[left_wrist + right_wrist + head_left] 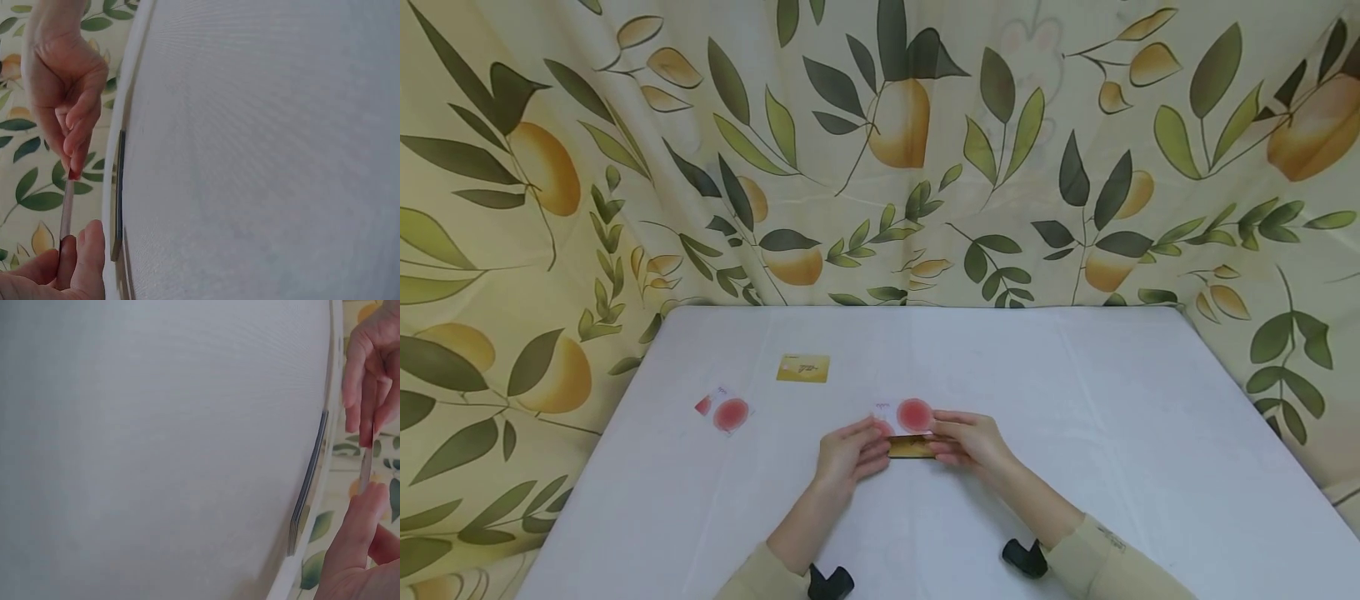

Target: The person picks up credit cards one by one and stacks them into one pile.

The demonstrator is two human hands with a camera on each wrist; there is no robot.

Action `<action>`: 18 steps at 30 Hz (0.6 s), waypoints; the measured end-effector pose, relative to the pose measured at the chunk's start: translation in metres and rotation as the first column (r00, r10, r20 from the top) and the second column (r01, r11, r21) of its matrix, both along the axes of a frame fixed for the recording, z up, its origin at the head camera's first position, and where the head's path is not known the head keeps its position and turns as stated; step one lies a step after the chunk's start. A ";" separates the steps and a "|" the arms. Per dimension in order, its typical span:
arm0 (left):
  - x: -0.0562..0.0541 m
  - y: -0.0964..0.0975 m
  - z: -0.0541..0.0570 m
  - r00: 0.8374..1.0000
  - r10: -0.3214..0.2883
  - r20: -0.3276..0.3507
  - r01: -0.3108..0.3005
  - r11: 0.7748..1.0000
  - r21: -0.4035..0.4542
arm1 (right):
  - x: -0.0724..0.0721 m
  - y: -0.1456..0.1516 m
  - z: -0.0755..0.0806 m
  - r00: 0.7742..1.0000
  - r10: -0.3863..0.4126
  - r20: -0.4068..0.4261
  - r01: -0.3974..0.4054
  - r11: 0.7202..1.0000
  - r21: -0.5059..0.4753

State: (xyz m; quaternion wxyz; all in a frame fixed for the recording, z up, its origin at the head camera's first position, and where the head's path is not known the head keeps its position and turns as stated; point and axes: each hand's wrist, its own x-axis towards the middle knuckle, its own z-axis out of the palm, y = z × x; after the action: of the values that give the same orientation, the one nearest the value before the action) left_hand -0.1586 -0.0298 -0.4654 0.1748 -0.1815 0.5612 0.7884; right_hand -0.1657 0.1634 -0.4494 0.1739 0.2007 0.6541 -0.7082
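Both hands pinch a white card with red circles (914,414) by its opposite ends, a little above the table. My left hand (848,454) has its left end between thumb and fingers. The right end sits between the thumb and fingertips of my right hand (977,443). In the left wrist view the card (66,206) appears edge-on as a thin strip between the two hands. Below it a small stack of gold cards (912,447) lies flat on the table, partly hidden by the held card; its layered edges (306,487) show in the right wrist view.
Farther left on the white table (1112,400) lies a white card with a red circle (731,414). A single gold card (802,368) lies toward the back, left of the hands. A leaf-and-fruit patterned curtain (880,208) hangs behind the table's back edge.
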 end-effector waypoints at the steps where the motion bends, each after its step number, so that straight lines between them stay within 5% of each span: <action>1: 0.001 0.001 -0.001 1.000 -0.006 0.003 0.006 1.000 -0.010 | 0.001 0.001 0.000 1.000 0.000 0.003 0.000 1.000 0.002; 18: 0.004 0.011 -0.008 0.998 -0.056 0.018 0.057 0.996 -0.065 | 0.014 0.012 -0.007 0.999 0.005 0.039 -0.006 1.000 0.027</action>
State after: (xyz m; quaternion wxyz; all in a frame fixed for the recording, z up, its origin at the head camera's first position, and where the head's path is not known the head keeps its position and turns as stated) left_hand -0.1542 -0.0185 -0.4729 0.1956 -0.1776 0.5903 0.7627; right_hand -0.1522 0.1753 -0.4560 0.1858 0.2150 0.6608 -0.6947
